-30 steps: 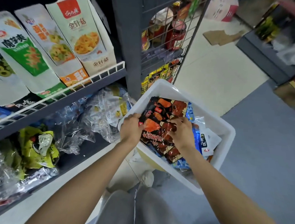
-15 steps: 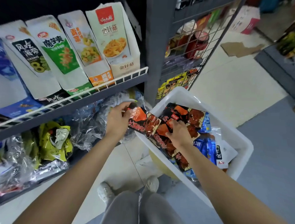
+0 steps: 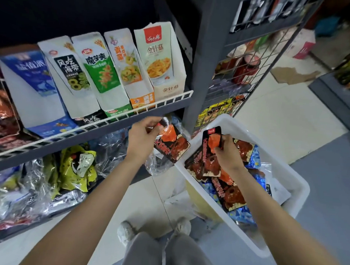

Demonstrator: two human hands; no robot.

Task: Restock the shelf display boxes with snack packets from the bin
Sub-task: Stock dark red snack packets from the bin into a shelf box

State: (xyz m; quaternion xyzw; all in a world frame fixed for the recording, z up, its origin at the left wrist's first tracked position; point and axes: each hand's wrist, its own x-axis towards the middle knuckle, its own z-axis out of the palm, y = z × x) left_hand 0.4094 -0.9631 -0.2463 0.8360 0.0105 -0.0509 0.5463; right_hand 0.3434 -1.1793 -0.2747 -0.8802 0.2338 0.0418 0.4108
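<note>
Black-and-orange snack packets fill both grips: the left hand [image 3: 143, 135] pinches one packet [image 3: 172, 145] just below the shelf rail [image 3: 114, 119], its long axis running toward 4 o'clock; the right hand [image 3: 227, 154] holds another [image 3: 210, 152] upright over the white bin [image 3: 288, 177]. Display boxes [image 3: 161, 59] stand at 11 o'clock from the left hand, the nearer one, with the rail between.

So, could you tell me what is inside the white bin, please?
The white bin holds black-and-red snack packets lying over blue packets; the right hand grips one black-and-red packet. Whatever lies beneath them is covered.
</note>
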